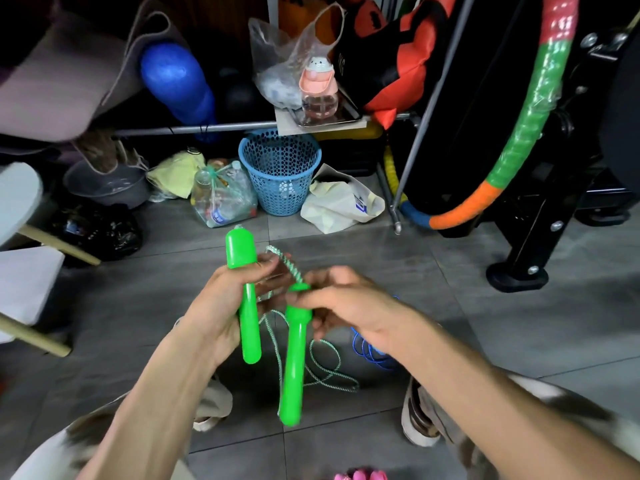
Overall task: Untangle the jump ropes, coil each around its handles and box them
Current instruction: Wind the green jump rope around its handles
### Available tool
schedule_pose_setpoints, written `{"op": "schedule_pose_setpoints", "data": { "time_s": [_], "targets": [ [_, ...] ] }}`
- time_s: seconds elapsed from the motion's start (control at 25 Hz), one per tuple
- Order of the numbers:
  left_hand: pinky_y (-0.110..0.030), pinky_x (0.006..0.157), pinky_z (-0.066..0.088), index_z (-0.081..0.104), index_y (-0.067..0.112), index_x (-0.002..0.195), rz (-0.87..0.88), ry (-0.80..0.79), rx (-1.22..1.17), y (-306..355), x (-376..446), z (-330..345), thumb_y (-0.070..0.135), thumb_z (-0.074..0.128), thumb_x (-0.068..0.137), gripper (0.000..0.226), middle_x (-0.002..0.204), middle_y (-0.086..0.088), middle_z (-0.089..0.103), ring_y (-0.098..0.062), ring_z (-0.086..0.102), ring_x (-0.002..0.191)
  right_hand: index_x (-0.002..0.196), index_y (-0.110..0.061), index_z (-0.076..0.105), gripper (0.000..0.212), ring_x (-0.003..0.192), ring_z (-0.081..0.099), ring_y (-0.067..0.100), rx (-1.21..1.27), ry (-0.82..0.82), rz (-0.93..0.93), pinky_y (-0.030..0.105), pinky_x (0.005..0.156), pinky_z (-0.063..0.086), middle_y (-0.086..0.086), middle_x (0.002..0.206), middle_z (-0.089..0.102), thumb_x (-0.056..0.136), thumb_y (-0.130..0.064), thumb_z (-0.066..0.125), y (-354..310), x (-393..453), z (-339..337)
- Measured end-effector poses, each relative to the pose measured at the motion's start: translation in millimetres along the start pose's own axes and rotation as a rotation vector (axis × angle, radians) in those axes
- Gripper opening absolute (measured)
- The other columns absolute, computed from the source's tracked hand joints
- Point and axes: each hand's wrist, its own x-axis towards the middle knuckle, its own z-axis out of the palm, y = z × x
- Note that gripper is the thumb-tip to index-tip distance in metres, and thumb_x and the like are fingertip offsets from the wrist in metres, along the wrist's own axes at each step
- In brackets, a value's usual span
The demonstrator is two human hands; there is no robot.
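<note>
Pink petals [362,475] show at the bottom edge, nearest the lens. Above them, two green handles [250,306] hang upright and side by side between the hands. The left hand [221,303] curls its fingers and thumb around the taller handle, just below its thick cap. The right hand [349,303] closes on the top of the second handle [292,362], apparently pinching the green-and-white rope [287,263] there, though the blur hides the fingertips. That rope arches between the two handle tops and trails in loose loops on the grey tiled floor [485,334] beneath. A blue rope [369,351] lies coiled on the floor under the right wrist. Well beyond stands a blue basket [280,171].
</note>
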Motion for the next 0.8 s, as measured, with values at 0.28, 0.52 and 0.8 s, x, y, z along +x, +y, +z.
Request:
{"op": "schedule_pose_setpoints", "data": {
  "time_s": [0.28,0.52,0.8],
  "targets": [
    [-0.035,0.058,0.057,0.065,0.000,0.102,-0.127,-0.205,0.285,-6.2,-17.5,9.4,0.016,0.069,0.077,0.030,0.085,-0.022,0.069,-0.030,0.063,0.061,0.087,-0.011,0.063,0.017,0.060,0.054,0.013,0.154,0.117,-0.152,0.022,0.048,0.046,0.013,0.088,0.065,0.077,-0.018,0.075,-14.3,-6.5,-19.0],
    [-0.027,0.047,0.044,0.063,-0.007,0.095,-0.011,-0.212,0.330,-14.6,-20.7,13.9,0.020,0.068,0.081,0.031,0.066,-0.017,0.059,-0.023,0.050,0.047,0.071,-0.021,0.060,0.021,0.062,0.057,0.003,0.024,0.222,-0.160,0.020,0.054,0.039,-0.010,0.071,0.067,0.073,-0.027,0.080,-14.0,-7.0,-16.3],
    [-0.028,0.046,0.045,0.068,0.010,0.075,-0.121,-0.455,0.199,-8.9,-26.5,14.0,0.009,0.067,0.076,0.002,0.060,-0.018,0.053,-0.024,0.049,0.044,0.093,-0.016,0.071,0.026,0.094,0.062,0.027,0.352,-0.186,-0.164,0.040,0.083,0.048,0.012,0.102,0.068,0.071,-0.026,0.082,-10.1,-15.1,-5.5]
  ]
}}
